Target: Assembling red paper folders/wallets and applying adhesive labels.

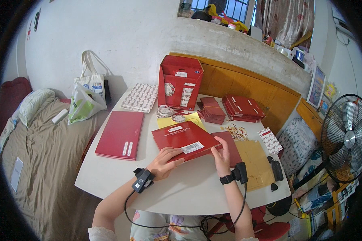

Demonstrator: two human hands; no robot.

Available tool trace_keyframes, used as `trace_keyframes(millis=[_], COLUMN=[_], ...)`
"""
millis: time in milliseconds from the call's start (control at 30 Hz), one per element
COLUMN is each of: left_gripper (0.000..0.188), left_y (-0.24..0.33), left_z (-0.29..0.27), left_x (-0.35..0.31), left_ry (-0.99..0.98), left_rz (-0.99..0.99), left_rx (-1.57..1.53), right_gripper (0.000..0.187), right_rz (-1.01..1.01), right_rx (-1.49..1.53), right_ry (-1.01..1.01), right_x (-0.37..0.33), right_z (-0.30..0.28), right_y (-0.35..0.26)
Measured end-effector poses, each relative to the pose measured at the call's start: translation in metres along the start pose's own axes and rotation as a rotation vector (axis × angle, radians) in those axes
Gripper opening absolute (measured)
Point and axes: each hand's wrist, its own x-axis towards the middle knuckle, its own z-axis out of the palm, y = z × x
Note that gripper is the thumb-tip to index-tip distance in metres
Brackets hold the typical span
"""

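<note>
A flat red cardboard box [177, 135] with a white barcode label is tilted above the near middle of the table, between my two hands. My left hand [165, 160] grips its near left edge, fingers lying over the top beside the barcode. At the right end, my right hand [221, 154] holds the side edge with the fingers bent around it. Partly hidden behind that hand lies a flat dark red piece [232, 148]. A yellow sheet [193, 119] lies beyond the box, with stacks of white patterned round cutouts [165, 111] next to it.
An upright red display box [181, 82] stands at the back, beside a white patterned stack [140, 97]. Red folders [118, 134] lie left. Banded red wallets [212, 110], a red stack [242, 107], small scattered pieces [235, 131] and brown card [255, 160] occupy the right. A fan [346, 138] stands beyond.
</note>
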Motion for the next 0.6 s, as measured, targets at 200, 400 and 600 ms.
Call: trace_keyframes(millis=[200, 400, 600], left_gripper=[0.054, 0.055, 0.056], left_y=[0.0, 0.002, 0.001], left_z=[-0.002, 0.0, 0.004], left_x=[0.0, 0.0, -0.001], left_ry=[-0.015, -0.027, -0.045], left_rz=[-0.012, -0.019, 0.01], left_rx=[0.015, 0.023, 0.034], right_gripper=[0.051, 0.056, 0.051], right_rz=[-0.029, 0.022, 0.064], right_rx=[0.092, 0.136, 0.035], right_ry=[-0.07, -0.146, -0.09], right_x=[-0.005, -0.009, -0.007], right_z=[0.01, 0.02, 0.02], right_y=[-0.01, -0.014, -0.005])
